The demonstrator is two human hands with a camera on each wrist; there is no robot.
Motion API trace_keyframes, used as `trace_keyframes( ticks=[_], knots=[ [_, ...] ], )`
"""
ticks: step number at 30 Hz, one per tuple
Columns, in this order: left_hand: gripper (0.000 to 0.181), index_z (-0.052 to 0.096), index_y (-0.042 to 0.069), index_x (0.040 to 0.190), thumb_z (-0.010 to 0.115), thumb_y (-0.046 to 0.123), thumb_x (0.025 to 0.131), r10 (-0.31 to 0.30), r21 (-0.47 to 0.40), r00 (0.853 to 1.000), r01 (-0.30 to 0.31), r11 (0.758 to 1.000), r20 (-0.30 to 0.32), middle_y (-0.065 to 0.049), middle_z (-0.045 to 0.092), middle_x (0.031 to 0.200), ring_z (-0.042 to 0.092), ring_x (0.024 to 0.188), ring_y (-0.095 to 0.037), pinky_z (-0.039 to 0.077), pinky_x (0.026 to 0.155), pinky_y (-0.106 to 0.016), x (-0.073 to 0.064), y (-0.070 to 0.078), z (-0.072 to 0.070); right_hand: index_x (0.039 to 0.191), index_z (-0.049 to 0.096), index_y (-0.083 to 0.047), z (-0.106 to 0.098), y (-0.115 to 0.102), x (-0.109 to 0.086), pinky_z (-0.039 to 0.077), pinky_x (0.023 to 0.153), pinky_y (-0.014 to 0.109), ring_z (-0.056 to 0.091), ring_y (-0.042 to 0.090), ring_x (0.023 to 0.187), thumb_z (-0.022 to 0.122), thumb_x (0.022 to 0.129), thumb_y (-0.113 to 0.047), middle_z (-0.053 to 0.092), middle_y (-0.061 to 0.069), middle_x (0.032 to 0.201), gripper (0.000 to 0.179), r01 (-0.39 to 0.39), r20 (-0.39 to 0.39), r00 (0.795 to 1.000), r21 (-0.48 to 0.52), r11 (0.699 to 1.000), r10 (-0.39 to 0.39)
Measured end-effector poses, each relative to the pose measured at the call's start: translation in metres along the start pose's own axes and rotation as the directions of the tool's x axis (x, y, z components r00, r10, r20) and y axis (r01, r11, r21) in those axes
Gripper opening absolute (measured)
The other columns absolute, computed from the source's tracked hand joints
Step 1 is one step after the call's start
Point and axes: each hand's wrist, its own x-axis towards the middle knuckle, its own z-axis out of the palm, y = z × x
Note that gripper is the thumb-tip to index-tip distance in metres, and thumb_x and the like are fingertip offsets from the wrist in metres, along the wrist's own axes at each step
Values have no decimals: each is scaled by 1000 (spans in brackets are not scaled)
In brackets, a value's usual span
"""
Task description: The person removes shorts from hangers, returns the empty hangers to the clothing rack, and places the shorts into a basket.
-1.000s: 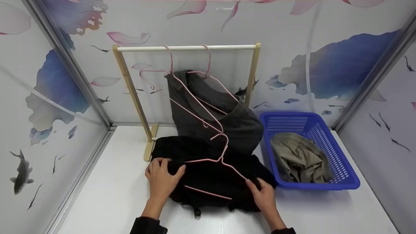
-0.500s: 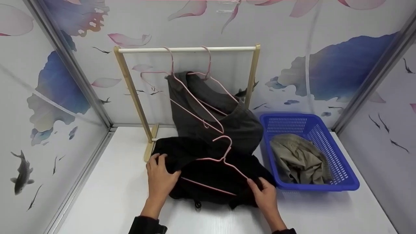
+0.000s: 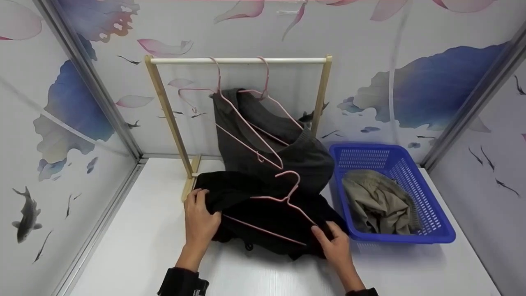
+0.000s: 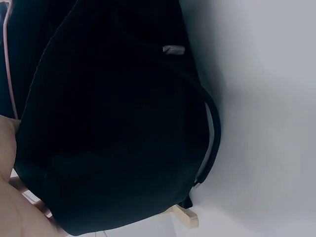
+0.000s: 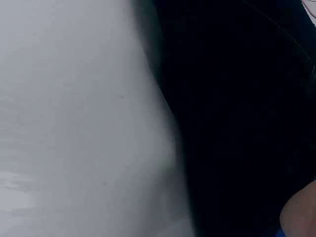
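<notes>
A black garment [image 3: 242,185] lies spread on the white table in the head view, a pink hanger [image 3: 286,200] partly inside it with its hook standing out at the top. My left hand [image 3: 200,222] grips the cloth at the left side, fingers over the far edge and thumb near the opening. On the right, my right hand [image 3: 335,242] pinches the cloth at the hanger's shoulder end. The left wrist view shows a dark cord with a metal tip hanging from the black garment [image 4: 118,123]. The hanger's left end is hidden under the fabric.
Behind stands a small rack with a white rail [image 3: 238,61]. A grey top [image 3: 304,160] hangs there on one pink hanger, with a bare pink hanger [image 3: 199,89] in front. To the right, a blue basket [image 3: 402,238] holds a crumpled khaki garment [image 3: 376,201].
My left hand has shifted slightly left and up, drawing the black cloth over the hanger's left shoulder. The hanger's hook has moved right. The right hand stays nearly in place.
</notes>
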Motion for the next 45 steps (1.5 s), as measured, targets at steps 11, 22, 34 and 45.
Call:
trace_keyframes(
  ticks=[11,22,34,45],
  knots=[
    [39,66,-6,119,72,-5,80,-11,47,999,13,999,-36,-26,62,118,60,115,-44,52,95,-57,8,3,-6,128,68,0,-4,-3,1,47,101,56,64,37,119,82,89,-26,69,17,125,49,85,126,990,-143,986,-67],
    [25,69,-11,109,70,-4,85,-31,60,999,33,998,-24,-26,66,102,68,100,-45,56,88,-55,18,9,-13,120,72,-1,-2,-4,3,50,97,55,66,36,112,84,87,-29,71,15,117,46,74,127,991,-177,981,-52],
    [24,71,-10,108,60,-1,89,-172,21,984,172,985,50,-27,72,105,69,103,-45,56,88,-55,31,10,-22,105,78,-9,2,-4,2,53,85,28,66,16,95,84,86,-14,72,-2,99,20,221,51,975,-113,969,-216],
    [26,72,-9,110,59,-4,88,-225,26,972,224,974,63,-30,73,107,72,96,-47,56,82,-57,37,8,-25,107,77,-6,1,-3,1,56,86,45,70,25,98,84,87,-13,74,5,103,22,247,41,969,-148,958,-243]
  ],
)
